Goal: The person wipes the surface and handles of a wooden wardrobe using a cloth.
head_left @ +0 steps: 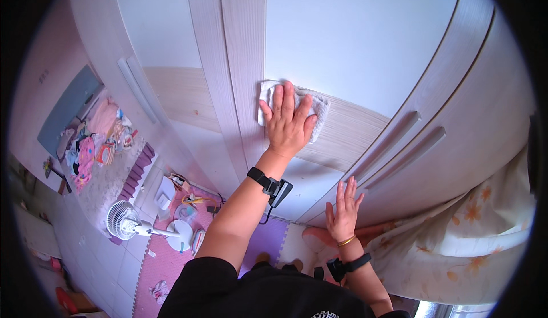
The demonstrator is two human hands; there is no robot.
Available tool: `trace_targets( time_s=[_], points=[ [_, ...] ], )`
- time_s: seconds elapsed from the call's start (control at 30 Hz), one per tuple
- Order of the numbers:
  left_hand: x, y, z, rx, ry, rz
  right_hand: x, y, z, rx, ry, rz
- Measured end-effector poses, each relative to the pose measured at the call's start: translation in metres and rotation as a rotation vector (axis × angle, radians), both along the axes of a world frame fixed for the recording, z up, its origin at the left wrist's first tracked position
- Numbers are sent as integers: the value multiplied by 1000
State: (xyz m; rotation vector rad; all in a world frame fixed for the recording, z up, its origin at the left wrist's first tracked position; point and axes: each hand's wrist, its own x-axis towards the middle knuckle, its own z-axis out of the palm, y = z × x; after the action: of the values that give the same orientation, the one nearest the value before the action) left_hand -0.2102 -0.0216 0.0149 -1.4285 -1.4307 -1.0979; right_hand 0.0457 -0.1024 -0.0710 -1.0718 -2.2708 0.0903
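Observation:
My left hand (287, 125) lies flat with its fingers spread, pressing a folded whitish-grey cloth (323, 110) against the wardrobe door (354, 38). The cloth sits over the left end of the wood-grain band (357, 125) that runs across the white door. Lower and to the right, my right hand (344, 211) is raised with its fingers stretched out and nothing in it. It is nearest to the wardrobe's lower door edge; whether it touches the surface I cannot tell.
Long door handles (394, 142) stick out at the right. A floral curtain (456, 244) hangs to their right. At the left stand a white fan (123, 220) and a bed (105, 195) heaped with clothes. Pink mats (149, 272) with several small items cover part of the floor.

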Motion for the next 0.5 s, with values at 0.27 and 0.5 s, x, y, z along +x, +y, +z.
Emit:
trace_targets(
  time_s=[0.27,0.5],
  points=[
    [-15,-8,-59,-73,-14,17,-9,-4,4,8,-23,18],
    [-35,-10,7,-33,65,67,-21,-8,10,20,-40,39]
  ],
)
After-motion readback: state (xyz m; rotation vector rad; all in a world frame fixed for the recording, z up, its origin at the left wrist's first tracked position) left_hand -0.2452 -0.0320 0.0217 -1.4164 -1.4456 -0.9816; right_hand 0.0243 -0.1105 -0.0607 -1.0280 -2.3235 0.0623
